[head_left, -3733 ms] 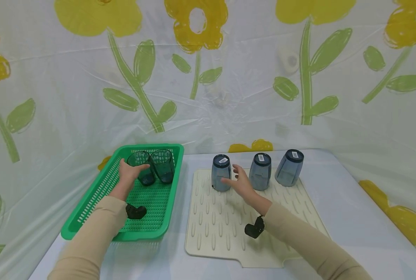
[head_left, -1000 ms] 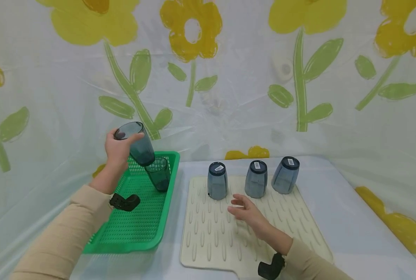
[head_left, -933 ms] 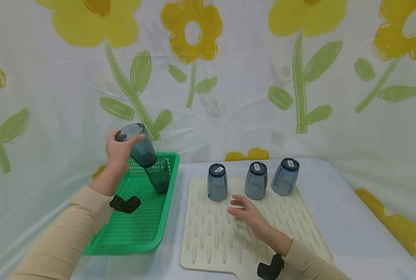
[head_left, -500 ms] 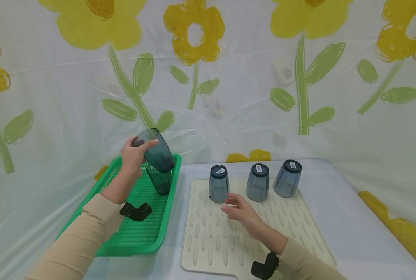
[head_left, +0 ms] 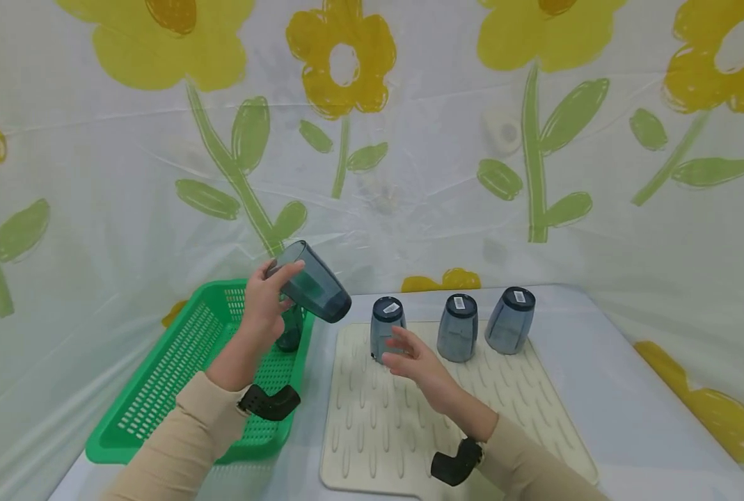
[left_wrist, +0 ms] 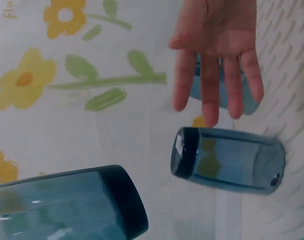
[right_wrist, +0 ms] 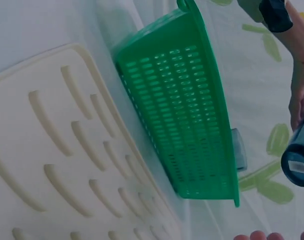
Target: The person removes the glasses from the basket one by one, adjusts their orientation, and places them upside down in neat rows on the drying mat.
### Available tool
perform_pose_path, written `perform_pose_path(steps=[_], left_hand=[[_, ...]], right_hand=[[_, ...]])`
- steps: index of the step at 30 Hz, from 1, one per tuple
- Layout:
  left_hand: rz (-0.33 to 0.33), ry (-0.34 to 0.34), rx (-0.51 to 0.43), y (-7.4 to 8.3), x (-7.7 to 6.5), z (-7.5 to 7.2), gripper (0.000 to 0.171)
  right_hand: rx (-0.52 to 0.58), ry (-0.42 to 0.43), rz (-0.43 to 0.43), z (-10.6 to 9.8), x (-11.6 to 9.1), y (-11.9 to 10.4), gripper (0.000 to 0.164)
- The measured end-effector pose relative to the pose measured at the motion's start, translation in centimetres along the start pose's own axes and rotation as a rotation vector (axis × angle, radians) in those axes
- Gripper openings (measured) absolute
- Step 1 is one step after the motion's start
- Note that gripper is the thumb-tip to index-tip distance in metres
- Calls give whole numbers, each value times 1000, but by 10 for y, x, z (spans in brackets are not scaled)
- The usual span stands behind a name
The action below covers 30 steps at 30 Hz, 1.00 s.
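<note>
A blue tinted glass is gripped near its rim by my left hand, tilted with its base toward the right, above the right edge of the green basket. Close-up, that held glass fills the lower left of the left wrist view. My right hand is held above the cream draining mat, its fingers extended and nothing in them. Just behind those fingers an upside-down glass stands on the mat. In the basket one more glass is partly hidden by my left hand.
Two other upside-down glasses, the middle glass and the right-hand glass, stand along the mat's back edge. The white table extends to the right. Behind everything hangs a flower-printed sheet.
My left hand has taken one glass up out of the basket and carried it rightward, tipping it further. My right hand drew back from the leftmost mat glass, then moved slightly toward it again.
</note>
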<state>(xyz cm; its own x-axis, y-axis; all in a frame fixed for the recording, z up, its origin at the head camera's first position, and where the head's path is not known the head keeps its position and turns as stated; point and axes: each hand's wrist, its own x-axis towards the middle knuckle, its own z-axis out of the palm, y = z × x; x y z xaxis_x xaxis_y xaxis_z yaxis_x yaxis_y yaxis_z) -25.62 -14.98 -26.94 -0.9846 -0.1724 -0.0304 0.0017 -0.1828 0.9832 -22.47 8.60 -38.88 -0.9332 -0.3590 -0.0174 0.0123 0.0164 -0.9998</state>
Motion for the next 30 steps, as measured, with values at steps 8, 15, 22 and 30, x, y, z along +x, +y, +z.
perform_pose_path(steps=[8, 15, 22, 30], left_hand=[[-38, -29, -136, -10, -14, 15, 69], [-50, -61, -175, -19, -19, 23, 69], [-81, -51, -204, -29, -26, 30, 67], [-73, -69, -268, -47, -35, 38, 66]], right_hand=[[63, 7, -30, 1, 7, -3, 72], [105, 29, -55, 5, 9, -6, 70], [181, 92, -25, 12, 8, -12, 69], [271, 92, -44, 12, 5, -13, 71]])
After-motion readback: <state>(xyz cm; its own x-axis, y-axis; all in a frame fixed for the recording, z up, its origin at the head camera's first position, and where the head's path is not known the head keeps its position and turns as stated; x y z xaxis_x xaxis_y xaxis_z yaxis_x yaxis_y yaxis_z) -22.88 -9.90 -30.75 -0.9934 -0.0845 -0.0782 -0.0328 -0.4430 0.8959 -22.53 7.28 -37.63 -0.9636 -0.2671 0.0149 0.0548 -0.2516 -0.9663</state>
